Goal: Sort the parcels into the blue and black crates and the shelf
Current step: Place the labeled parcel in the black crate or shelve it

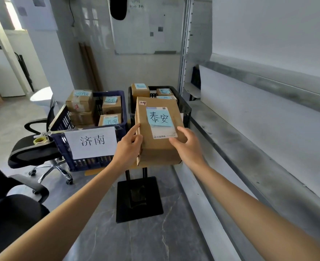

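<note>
I hold a brown cardboard parcel [156, 147] with a blue handwritten note in front of me, over the near edge of the black crate [186, 108]. My left hand [130, 146] grips its left edge. My right hand [186, 145] holds its right side with curled fingers on the top face. The blue crate [65, 147], fronted by a white paper sign, stands to the left with several labelled parcels [80, 101] inside. More parcels [140, 90] lie in the black crate. The grey metal shelf [249, 147] runs along the right.
A black office chair [33, 147] with a roll of tape on its seat stands left of the blue crate. Another chair [10, 208] is at the near left. A black stand base [138, 198] sits on the floor below the parcel.
</note>
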